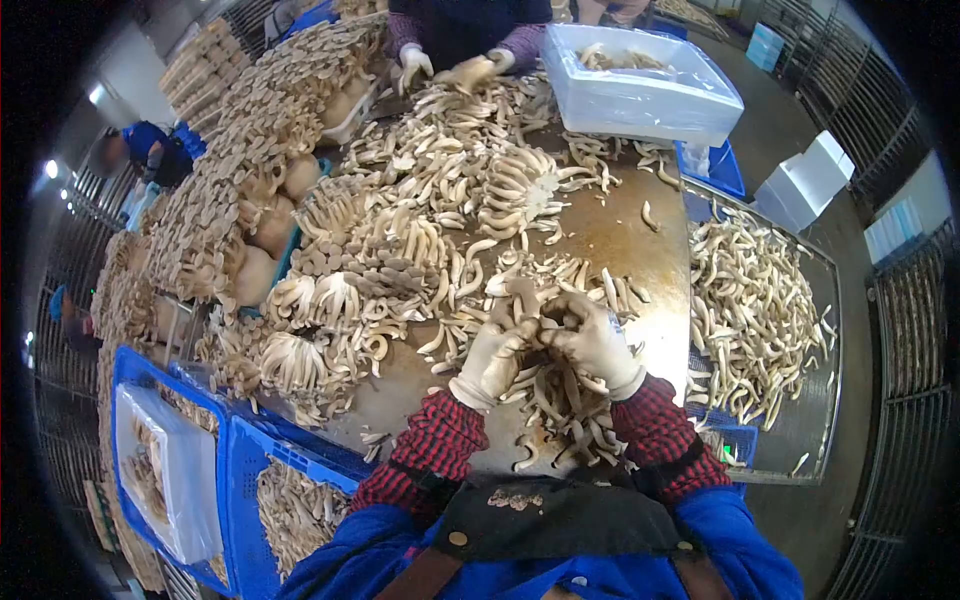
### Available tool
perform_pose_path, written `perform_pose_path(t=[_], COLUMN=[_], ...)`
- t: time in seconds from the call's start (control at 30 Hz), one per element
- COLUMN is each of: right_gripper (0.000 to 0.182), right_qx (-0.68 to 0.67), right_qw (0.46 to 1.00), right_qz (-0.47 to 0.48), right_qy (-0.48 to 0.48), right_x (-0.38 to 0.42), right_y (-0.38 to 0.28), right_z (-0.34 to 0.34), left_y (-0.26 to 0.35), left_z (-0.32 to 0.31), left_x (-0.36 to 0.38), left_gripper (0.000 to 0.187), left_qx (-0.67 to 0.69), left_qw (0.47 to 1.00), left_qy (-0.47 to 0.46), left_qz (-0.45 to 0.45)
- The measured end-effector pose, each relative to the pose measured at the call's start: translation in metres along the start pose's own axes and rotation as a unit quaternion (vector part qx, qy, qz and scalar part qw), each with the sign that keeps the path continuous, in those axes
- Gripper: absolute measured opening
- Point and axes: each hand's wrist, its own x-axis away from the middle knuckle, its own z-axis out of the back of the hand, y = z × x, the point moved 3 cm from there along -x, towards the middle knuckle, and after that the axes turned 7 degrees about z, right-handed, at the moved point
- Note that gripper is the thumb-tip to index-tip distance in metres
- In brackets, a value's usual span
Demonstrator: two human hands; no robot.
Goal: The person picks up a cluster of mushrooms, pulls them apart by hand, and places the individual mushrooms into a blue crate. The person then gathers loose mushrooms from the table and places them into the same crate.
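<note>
Both my hands wear pale work gloves and meet over the near part of a metal table (pixel 640 240). My left hand (pixel 492 358) and my right hand (pixel 592 340) are closed together on a small cluster of mushrooms (pixel 527 300), whose stems stick up between the fingers. Loose mushroom stems (pixel 570 420) lie scattered just below my hands. A large heap of mushroom clusters (pixel 400 230) covers the table to the left and beyond.
A second pile of separated mushrooms (pixel 750 310) fills a tray on the right. Blue crates (pixel 250 470) with mushrooms stand at lower left. A white bin (pixel 640 85) sits at the far side, beside another person's gloved hands (pixel 450 68).
</note>
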Motion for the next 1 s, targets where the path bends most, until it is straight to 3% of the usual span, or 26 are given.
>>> perform_pose_path(t=[0.03, 0.1, 0.13, 0.17, 0.23, 0.27, 0.3, 0.33, 0.37, 0.43, 0.47, 0.5, 0.57, 0.6, 0.63, 0.7, 0.73, 0.77, 0.8, 0.83, 0.87, 0.9, 0.93, 0.97, 1.0], right_gripper=[0.026, 0.02, 0.015, 0.012, 0.014, 0.016, 0.017, 0.022, 0.022, 0.023, 0.024, 0.024, 0.022, 0.019, 0.017, 0.022, 0.033, 0.033, 0.038, 0.042, 0.043, 0.043, 0.04, 0.038, 0.034], right_qx=[0.0, 0.038, -0.053, -0.067, -0.103, -0.014, 0.074, -0.05, -0.051, 0.164, 0.232, 0.231, 0.224, 0.16, 0.064, -0.009, -0.033, -0.032, 0.122, 0.271, 0.274, 0.274, 0.278, 0.28, 0.23], right_qw=[1.0, 0.998, 0.998, 0.991, 0.988, 0.999, 0.996, 0.998, 0.998, 0.984, 0.969, 0.969, 0.962, 0.98, 0.997, 0.999, 0.998, 0.999, 0.989, 0.95, 0.951, 0.951, 0.951, 0.951, 0.967], right_qz=[-0.001, -0.034, -0.03, -0.104, -0.101, -0.032, 0.038, -0.019, -0.02, 0.072, 0.082, 0.081, 0.15, 0.118, -0.029, -0.019, 0.007, 0.005, 0.079, 0.151, 0.134, 0.135, 0.119, 0.102, 0.074], right_qy=[0.004, -0.023, 0.003, 0.056, 0.049, 0.027, 0.006, 0.027, 0.026, -0.013, -0.004, -0.009, -0.032, -0.012, -0.022, 0.024, 0.044, 0.041, -0.001, -0.044, -0.047, -0.049, -0.062, -0.076, -0.082], right_x=[0.002, -0.001, 0.0, 0.005, 0.004, 0.002, 0.001, 0.003, 0.003, 0.0, 0.0, 0.0, -0.004, -0.004, 0.0, 0.001, 0.001, 0.001, 0.001, 0.0, 0.001, -0.001, -0.003, -0.004, -0.004], right_y=[0.001, -0.02, -0.016, -0.02, -0.026, -0.027, -0.025, -0.012, -0.011, -0.014, -0.024, -0.026, -0.034, -0.035, -0.02, -0.019, -0.02, -0.019, -0.023, -0.026, -0.021, -0.021, -0.019, -0.018, -0.015], right_z=[0.004, 0.009, 0.012, 0.017, 0.015, 0.011, 0.005, 0.002, 0.004, 0.008, 0.006, 0.006, 0.001, 0.003, 0.007, 0.006, -0.001, -0.003, -0.005, -0.008, -0.007, -0.006, -0.006, -0.007, -0.006], left_y=[-0.005, -0.008, -0.005, -0.002, -0.001, -0.002, 0.0, 0.002, 0.004, 0.011, 0.011, 0.006, -0.01, -0.018, -0.03, -0.004, -0.02, -0.017, -0.014, -0.011, -0.008, -0.006, -0.006, -0.01, -0.017], left_z=[0.001, -0.006, -0.012, -0.01, 0.0, -0.001, -0.004, -0.008, -0.009, -0.011, -0.017, -0.017, 0.003, 0.021, 0.03, 0.0, 0.022, 0.021, 0.019, 0.015, 0.007, -0.003, -0.007, 0.002, 0.017], left_x=[0.001, 0.005, 0.001, -0.009, 0.003, 0.004, 0.005, 0.007, 0.008, 0.011, 0.014, 0.014, 0.007, -0.002, -0.01, 0.003, 0.0, 0.004, 0.007, 0.01, 0.012, 0.015, 0.017, 0.015, 0.009], left_gripper=[0.05, 0.047, 0.042, 0.046, 0.05, 0.05, 0.049, 0.049, 0.049, 0.062, 0.05, 0.05, 0.035, 0.025, 0.023, 0.022, 0.025, 0.028, 0.03, 0.032, 0.032, 0.033, 0.035, 0.035, 0.037], left_qx=[-0.001, 0.117, 0.206, 0.42, 0.17, 0.171, 0.054, -0.063, -0.062, -0.071, -0.084, -0.081, 0.044, 0.081, 0.246, 0.182, 0.165, -0.02, -0.241, -0.449, -0.447, -0.272, -0.087, -0.086, 0.122], left_qw=[1.0, 0.989, 0.976, 0.905, 0.982, 0.982, 0.998, 0.996, 0.996, 0.997, 0.992, 0.993, 0.994, 0.984, 0.963, 0.968, 0.983, 0.996, 0.962, 0.877, 0.878, 0.952, 0.99, 0.99, 0.989], left_qy=[-0.003, 0.081, 0.041, -0.023, 0.074, 0.074, 0.044, 0.013, 0.013, -0.019, -0.015, -0.01, 0.103, 0.151, 0.1, 0.167, 0.064, 0.086, 0.105, 0.119, 0.12, 0.114, 0.103, 0.105, 0.081], left_qz=[0.003, 0.046, 0.053, 0.068, 0.037, 0.037, -0.009, -0.055, -0.054, -0.033, -0.088, -0.089, 0.019, 0.045, 0.055, 0.051, 0.038, -0.024, -0.074, -0.122, -0.123, -0.085, -0.044, -0.045, 0.006])
